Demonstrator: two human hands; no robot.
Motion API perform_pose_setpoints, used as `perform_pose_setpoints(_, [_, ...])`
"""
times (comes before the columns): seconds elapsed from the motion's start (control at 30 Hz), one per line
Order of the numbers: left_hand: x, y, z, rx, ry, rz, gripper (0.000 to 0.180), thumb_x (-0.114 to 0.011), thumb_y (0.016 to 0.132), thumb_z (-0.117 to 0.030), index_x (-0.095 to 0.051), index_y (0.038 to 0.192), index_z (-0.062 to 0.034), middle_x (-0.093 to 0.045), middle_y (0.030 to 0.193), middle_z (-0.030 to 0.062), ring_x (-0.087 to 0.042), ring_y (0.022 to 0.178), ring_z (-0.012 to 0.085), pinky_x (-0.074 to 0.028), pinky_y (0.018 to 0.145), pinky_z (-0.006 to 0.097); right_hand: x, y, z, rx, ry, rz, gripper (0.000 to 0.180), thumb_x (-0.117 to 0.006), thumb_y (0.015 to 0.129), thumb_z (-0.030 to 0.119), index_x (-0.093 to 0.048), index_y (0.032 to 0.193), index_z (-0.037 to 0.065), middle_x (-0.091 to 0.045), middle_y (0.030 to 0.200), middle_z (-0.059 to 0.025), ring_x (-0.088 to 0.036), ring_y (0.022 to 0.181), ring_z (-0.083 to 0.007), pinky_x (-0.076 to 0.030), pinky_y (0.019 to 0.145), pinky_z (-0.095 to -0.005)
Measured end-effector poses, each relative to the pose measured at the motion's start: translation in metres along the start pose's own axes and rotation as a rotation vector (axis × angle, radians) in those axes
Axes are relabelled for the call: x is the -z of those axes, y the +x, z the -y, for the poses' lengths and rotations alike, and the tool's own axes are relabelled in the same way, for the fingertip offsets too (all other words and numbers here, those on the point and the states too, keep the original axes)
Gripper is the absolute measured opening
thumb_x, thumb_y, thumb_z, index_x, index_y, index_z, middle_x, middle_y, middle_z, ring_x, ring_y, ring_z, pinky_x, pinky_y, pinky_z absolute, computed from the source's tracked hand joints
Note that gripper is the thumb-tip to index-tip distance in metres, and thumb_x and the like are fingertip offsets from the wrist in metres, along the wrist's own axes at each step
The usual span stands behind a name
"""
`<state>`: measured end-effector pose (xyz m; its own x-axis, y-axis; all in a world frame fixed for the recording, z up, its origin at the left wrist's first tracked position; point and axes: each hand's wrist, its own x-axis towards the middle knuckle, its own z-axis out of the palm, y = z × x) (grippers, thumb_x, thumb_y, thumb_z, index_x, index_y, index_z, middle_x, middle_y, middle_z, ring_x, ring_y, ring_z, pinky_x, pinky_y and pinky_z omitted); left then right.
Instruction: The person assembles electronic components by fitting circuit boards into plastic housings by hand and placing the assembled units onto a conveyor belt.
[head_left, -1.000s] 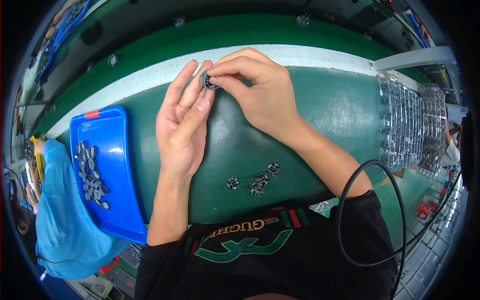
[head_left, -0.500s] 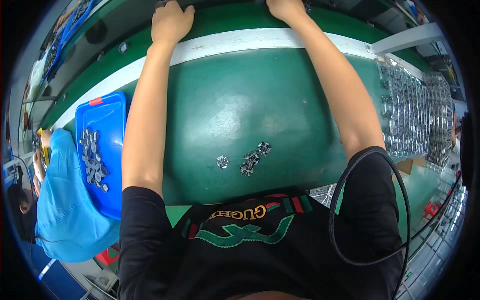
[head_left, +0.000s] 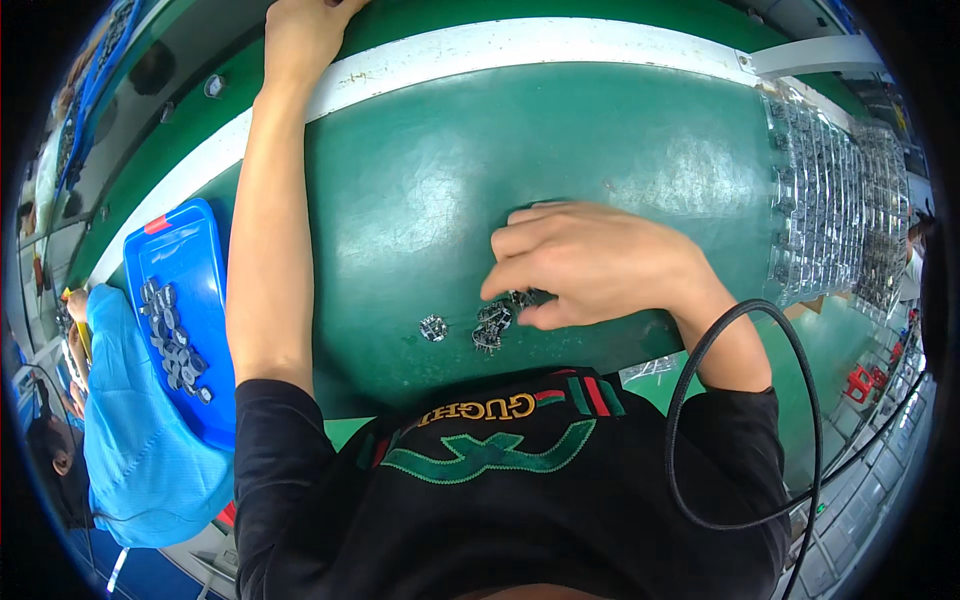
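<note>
My right hand [head_left: 575, 262] hovers over a small cluster of round, silvery electronic parts on the green table mat [head_left: 420, 220]. Its fingers are curled but apart, with a gap between thumb and forefinger. In that gap shows one round part [head_left: 522, 297], partly covered by the hand. Just left of it lie dark and silver parts [head_left: 491, 326] heaped together, and a single round part [head_left: 433, 328] sits apart further left. My left hand [head_left: 305, 35] reaches beyond the white rail to the top edge, where its fingers are largely cut off from view.
On the left, a blue tray [head_left: 212, 290] holds several grey round pieces [head_left: 170, 335]. A person in a blue garment [head_left: 140, 420] works beside it. Stacked clear plastic blister trays [head_left: 825, 200] stand at the right. A white rail [head_left: 520, 45] crosses the far side; a black cable [head_left: 672, 430] loops by my right arm.
My right hand has come back from the far side to the round parts near me. The left arm stays stretched out, and the view has shifted slightly.
</note>
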<state>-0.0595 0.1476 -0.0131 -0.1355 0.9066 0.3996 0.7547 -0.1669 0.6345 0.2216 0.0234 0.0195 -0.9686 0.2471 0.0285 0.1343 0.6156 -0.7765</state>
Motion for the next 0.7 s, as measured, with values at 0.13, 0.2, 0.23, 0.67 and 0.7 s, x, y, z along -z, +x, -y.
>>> perform_pose_setpoints(0.13, [-0.002,-0.015,-0.002,0.183,-0.415,0.137,0.034,-0.062,0.097,-0.022,-0.066,0.120,0.0018,-0.067,0.111,0.0160,-0.068,0.098,0.0243,-0.053,0.089,0.035,0.003,-0.001,-0.003,-0.014,0.083,0.072,0.028,-0.081,0.072,0.017,-0.071,0.098,0.010,-0.058,0.084,-0.0015,-0.057,0.084,-0.0240,-0.049,0.073,-0.0375])
perform_pose_setpoints(0.2, [-0.002,-0.033,-0.032,0.381,-0.909,0.091,0.037,-0.064,0.095,-0.010,-0.059,0.124,0.0117,-0.067,0.109,0.0149,-0.068,0.094,0.0177,-0.054,0.084,0.027,0.005,-0.003,-0.004,-0.047,0.102,0.069,0.023,-0.080,0.073,0.016,-0.071,0.093,0.010,-0.057,0.085,-0.0008,-0.057,0.085,-0.0232,-0.049,0.075,-0.0366])
perform_pose_setpoints(0.23, [0.004,-0.041,-0.034,0.421,-1.054,0.112,0.040,-0.063,0.095,-0.010,-0.055,0.128,0.0119,-0.069,0.106,0.0153,-0.070,0.090,0.0226,-0.056,0.085,0.031,0.008,-0.003,-0.001,-0.060,0.107,0.087,0.020,-0.078,0.075,0.016,-0.072,0.092,0.009,-0.058,0.086,-0.0029,-0.058,0.088,-0.0249,-0.048,0.079,-0.0375])
perform_pose_setpoints(0.67, [0.049,-0.142,-0.058,0.591,-1.639,0.197,0.037,-0.053,0.099,-0.008,-0.053,0.132,0.0075,-0.067,0.114,0.0203,-0.070,0.100,0.0323,-0.059,0.088,0.034,0.002,-0.004,0.003,-0.049,-0.108,0.035,0.012,-0.075,0.072,0.012,-0.064,0.077,0.012,-0.052,0.081,-0.0009,-0.056,0.084,-0.0180,-0.043,0.080,-0.0315])
perform_pose_setpoints(0.7, [0.051,-0.142,-0.059,0.624,-1.655,0.212,0.039,-0.055,0.097,-0.004,-0.052,0.134,0.0071,-0.065,0.119,0.0214,-0.069,0.101,0.0319,-0.059,0.088,0.033,0.000,-0.004,0.000,-0.038,-0.126,0.009,0.013,-0.076,0.072,0.013,-0.064,0.078,0.012,-0.051,0.080,-0.0008,-0.056,0.082,-0.0177,-0.043,0.079,-0.0318])
